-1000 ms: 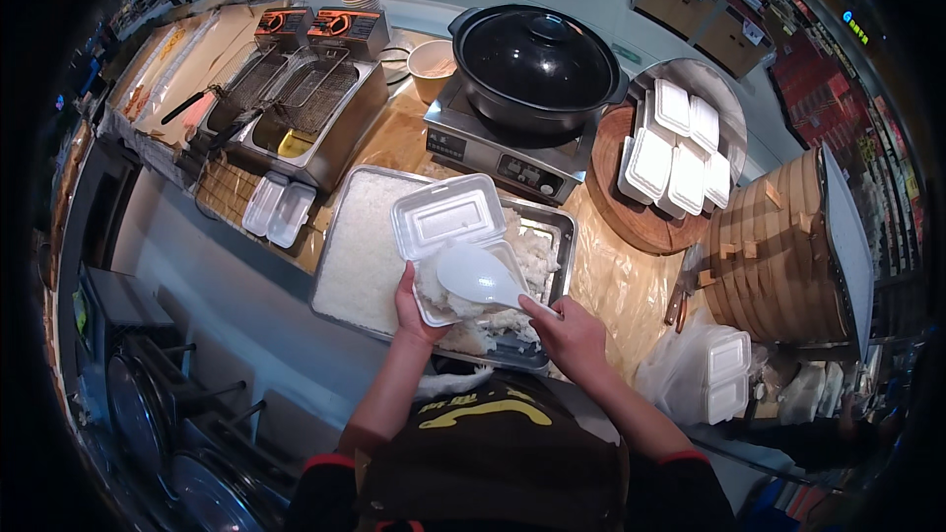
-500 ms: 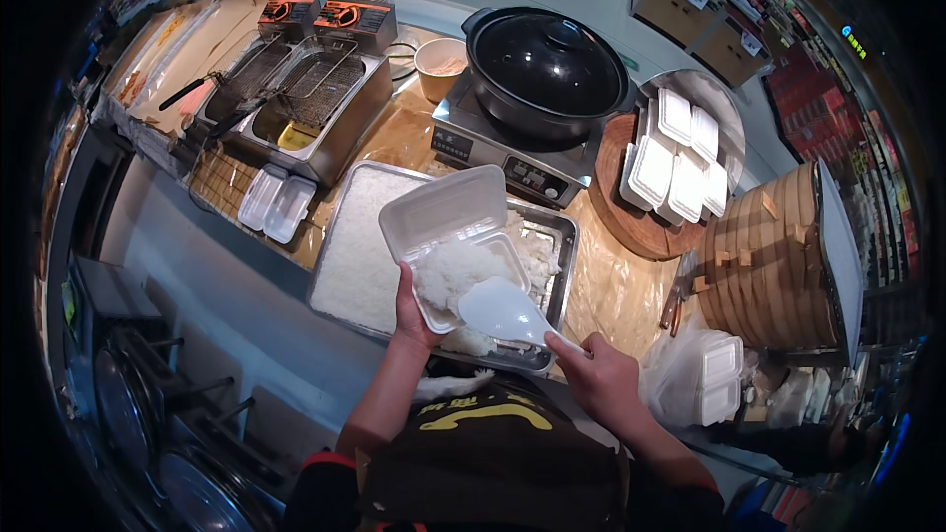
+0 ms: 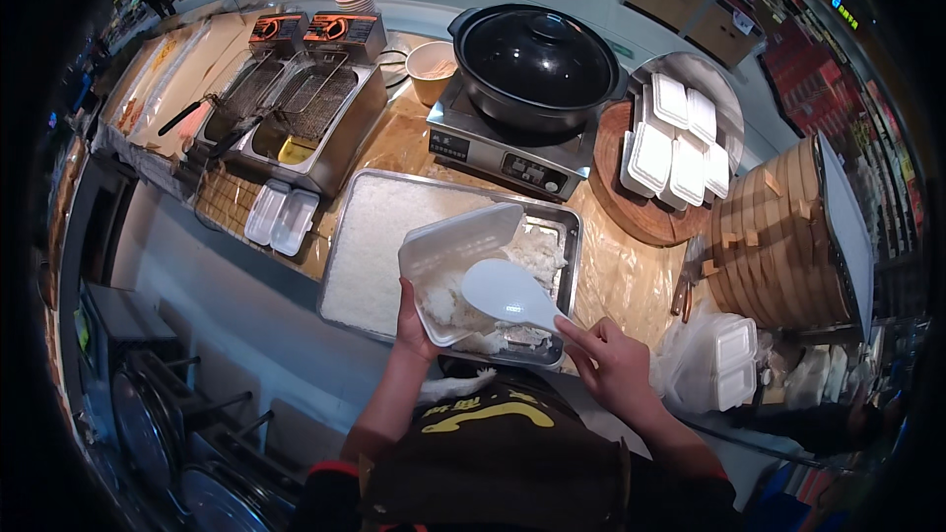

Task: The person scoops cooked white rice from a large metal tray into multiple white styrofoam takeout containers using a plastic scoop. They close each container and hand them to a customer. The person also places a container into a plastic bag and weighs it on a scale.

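My left hand (image 3: 415, 328) grips a white foam takeout box (image 3: 458, 235) by its left side, with the lid raised. White rice (image 3: 445, 298) lies inside it. In my right hand (image 3: 608, 363) is the handle of a white rice paddle (image 3: 509, 294), whose broad blade covers part of the box and its rice. Beneath both is a metal tray (image 3: 574, 266). Its left part holds a smooth layer of rice (image 3: 379, 236), while the right part shows broken clumps and some bare metal.
Behind the tray stands a black lidded pot (image 3: 540, 64) on a stove (image 3: 503, 158). A double fryer (image 3: 320, 143) is at left. Closed foam boxes (image 3: 680, 148) sit on a round wooden board (image 3: 645, 227) at right, near bamboo steamers (image 3: 783, 246).
The box has tilted, its lid now lower and more slanted. My right hand has turned the paddle so its blade sits higher over the box. The whole view has shifted slightly.
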`<state>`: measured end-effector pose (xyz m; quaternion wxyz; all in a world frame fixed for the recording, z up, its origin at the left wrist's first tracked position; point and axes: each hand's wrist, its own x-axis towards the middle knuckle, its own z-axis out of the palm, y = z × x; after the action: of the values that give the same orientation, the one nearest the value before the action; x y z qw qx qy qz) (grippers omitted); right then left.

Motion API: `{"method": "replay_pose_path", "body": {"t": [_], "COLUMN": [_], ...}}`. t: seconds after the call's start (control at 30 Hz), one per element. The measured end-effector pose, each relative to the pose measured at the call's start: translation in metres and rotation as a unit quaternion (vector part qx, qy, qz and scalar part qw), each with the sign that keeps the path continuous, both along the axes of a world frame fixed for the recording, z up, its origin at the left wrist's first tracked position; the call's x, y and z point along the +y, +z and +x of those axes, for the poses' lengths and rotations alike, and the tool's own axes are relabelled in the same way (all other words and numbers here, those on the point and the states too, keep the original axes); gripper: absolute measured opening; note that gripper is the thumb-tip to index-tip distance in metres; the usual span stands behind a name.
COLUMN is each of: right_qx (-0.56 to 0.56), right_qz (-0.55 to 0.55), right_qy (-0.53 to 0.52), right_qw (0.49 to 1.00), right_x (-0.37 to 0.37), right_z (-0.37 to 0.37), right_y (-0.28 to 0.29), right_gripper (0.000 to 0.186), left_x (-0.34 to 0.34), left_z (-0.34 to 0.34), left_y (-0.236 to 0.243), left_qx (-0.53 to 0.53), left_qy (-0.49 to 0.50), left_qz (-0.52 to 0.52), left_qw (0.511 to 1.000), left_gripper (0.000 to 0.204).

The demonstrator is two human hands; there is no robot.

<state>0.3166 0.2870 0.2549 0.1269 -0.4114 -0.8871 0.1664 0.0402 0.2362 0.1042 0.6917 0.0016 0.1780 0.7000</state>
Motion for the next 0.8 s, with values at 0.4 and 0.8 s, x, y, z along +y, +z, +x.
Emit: {"method": "replay_pose_path", "body": {"t": [0.4, 0.8], "right_qx": [0.050, -0.027], "right_qz": [-0.030, 0.028], "right_qy": [-0.003, 0.066], "right_qw": [0.998, 0.997], "right_x": [-0.010, -0.033], "right_z": [-0.034, -0.022], "right_y": [-0.023, -0.042], "right_gripper": [0.044, 0.041], "left_x": [-0.003, 0.003], "left_z": [-0.003, -0.008], "left_y": [-0.002, -0.004], "left_qx": [0.043, -0.006], "left_qy": [-0.026, -0.015], "left_qz": [-0.027, -0.044], "left_qw": [0.998, 0.999], "left_gripper": [0.096, 0.085]}}
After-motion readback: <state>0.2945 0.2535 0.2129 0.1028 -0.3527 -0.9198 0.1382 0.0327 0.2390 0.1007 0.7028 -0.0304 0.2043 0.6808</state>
